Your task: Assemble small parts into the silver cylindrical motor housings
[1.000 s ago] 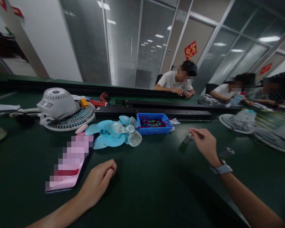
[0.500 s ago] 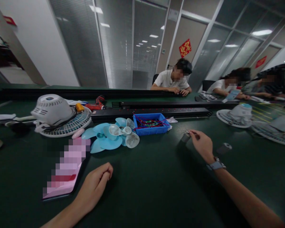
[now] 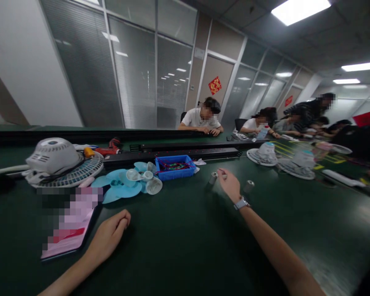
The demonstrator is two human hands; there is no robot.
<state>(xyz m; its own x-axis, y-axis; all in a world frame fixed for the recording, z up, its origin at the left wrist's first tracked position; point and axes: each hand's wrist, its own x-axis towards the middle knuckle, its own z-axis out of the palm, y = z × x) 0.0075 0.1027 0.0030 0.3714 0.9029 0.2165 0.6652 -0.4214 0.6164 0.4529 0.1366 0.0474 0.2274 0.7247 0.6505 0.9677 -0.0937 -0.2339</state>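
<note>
A glass-partitioned office lies behind a long green surface (image 3: 179,238), with a person in a white top (image 3: 195,119) seated at its far edge. Well in from that edge, a metal cylinder (image 3: 213,178) stands on end right of the middle. The right hand (image 3: 221,173) is just beside its top, fingers bent and thumb drawn close to them; whether they touch the cylinder cannot be told. A second cylinder (image 3: 249,186) stands apart, on the other side of that hand. The left hand (image 3: 115,228) is loosely curled toward the near left corner, with nothing visible in it, nearest a pink-screened device (image 3: 68,237).

As far as can be judged, both cylinders are already upright and separate, and neither is joined to anything. The blue fan blades (image 3: 123,190) lie loose in a pile, and wires fill a blue bin (image 3: 175,174) beside them, seemingly unused.
</note>
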